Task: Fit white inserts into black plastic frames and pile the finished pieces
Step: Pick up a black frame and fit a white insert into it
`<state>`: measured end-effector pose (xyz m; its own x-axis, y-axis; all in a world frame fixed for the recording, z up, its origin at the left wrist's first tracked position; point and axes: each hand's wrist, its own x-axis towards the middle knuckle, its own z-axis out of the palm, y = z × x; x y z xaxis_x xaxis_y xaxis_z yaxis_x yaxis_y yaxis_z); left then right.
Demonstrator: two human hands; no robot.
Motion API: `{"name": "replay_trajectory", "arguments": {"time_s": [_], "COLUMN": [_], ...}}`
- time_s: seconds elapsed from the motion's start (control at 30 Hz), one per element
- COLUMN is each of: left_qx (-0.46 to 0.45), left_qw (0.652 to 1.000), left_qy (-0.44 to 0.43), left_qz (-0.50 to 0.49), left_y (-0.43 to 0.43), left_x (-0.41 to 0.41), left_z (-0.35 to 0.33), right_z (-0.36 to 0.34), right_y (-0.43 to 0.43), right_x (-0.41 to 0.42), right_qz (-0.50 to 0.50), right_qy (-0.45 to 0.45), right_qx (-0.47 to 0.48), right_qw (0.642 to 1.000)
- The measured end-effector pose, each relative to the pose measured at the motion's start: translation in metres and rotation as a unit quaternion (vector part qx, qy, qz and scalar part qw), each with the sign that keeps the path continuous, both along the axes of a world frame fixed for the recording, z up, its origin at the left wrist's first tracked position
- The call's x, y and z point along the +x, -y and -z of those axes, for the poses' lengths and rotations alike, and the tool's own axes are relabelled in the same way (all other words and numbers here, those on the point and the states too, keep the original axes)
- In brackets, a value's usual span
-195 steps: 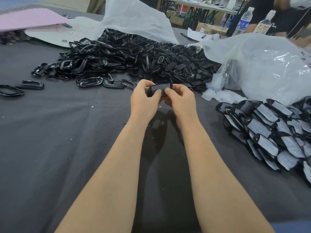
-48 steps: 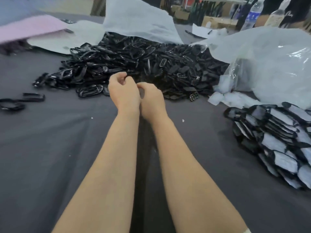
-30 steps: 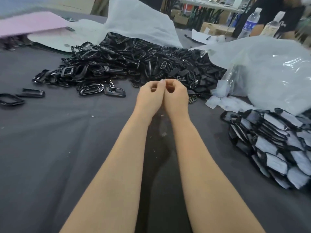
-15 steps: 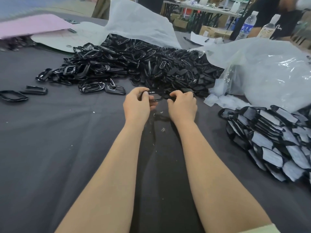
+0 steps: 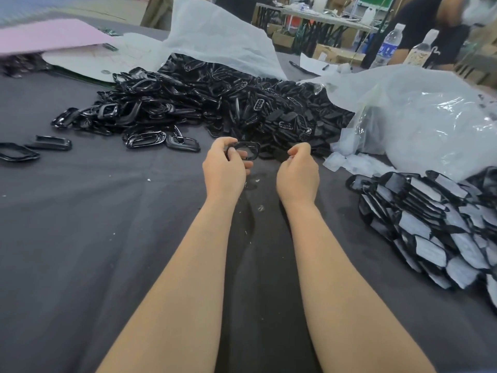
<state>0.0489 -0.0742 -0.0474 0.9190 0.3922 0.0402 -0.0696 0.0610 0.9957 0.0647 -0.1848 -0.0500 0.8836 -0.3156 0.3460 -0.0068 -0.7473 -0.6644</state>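
Note:
My left hand (image 5: 224, 168) pinches an empty black plastic frame (image 5: 245, 153) just above the dark cloth, near the front edge of a big heap of black frames and parts (image 5: 188, 103). My right hand (image 5: 297, 173) hovers a little to the right of the frame, apart from it. Its fingers are curled, thumb against forefinger, and nothing shows in them. The finished pieces (image 5: 430, 219), black with white backs, lie in a pile at the right.
Loose frames (image 5: 51, 142) lie at the left on the grey cloth (image 5: 80, 238). A clear plastic bag (image 5: 416, 122) bulges at the right behind the pile. White sheeting (image 5: 220, 30) covers the heap's back. A person (image 5: 419, 28) and water bottles (image 5: 387, 47) are at the far right.
Half a second ago both hands gripped the frame. My right hand has let go and moved right; the left keeps the frame.

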Motion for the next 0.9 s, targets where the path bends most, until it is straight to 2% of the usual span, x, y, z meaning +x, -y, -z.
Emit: {"name": "replay_trajectory", "arguments": {"time_s": [0.07,0.13,0.2,0.33,0.53,0.7,0.83,0.9], "left_qx": [-0.004,-0.005,0.008,0.015,0.071,0.024,0.017,0.024], "left_qw": [1.0,1.0,1.0,1.0,0.997,0.999,0.999,0.999], "left_qy": [0.001,0.004,0.004,0.002,0.016,0.031,0.038,0.034], "left_qz": [-0.004,-0.015,-0.021,-0.012,0.021,0.035,0.033,0.032], "left_y": [0.001,0.001,0.001,0.001,0.003,0.004,0.004,0.004], "left_x": [0.0,0.001,0.0,0.0,-0.003,-0.005,-0.003,-0.002], "left_z": [-0.001,-0.001,-0.001,-0.001,-0.002,-0.003,-0.002,-0.002], "right_z": [-0.002,-0.008,-0.012,-0.009,-0.007,-0.003,-0.003,-0.004], "right_y": [0.0,-0.003,-0.006,-0.015,-0.02,-0.018,-0.015,-0.012], "right_x": [-0.002,-0.002,-0.002,-0.004,-0.008,-0.004,0.0,0.002], "right_qz": [-0.019,-0.053,-0.11,-0.181,-0.142,-0.1,-0.112,-0.124], "right_qy": [0.047,0.066,0.064,0.044,0.069,0.067,0.012,-0.003], "right_qx": [0.102,0.239,0.313,0.286,0.329,0.258,0.373,0.381], "right_qw": [0.993,0.967,0.941,0.94,0.931,0.959,0.921,0.916]}}
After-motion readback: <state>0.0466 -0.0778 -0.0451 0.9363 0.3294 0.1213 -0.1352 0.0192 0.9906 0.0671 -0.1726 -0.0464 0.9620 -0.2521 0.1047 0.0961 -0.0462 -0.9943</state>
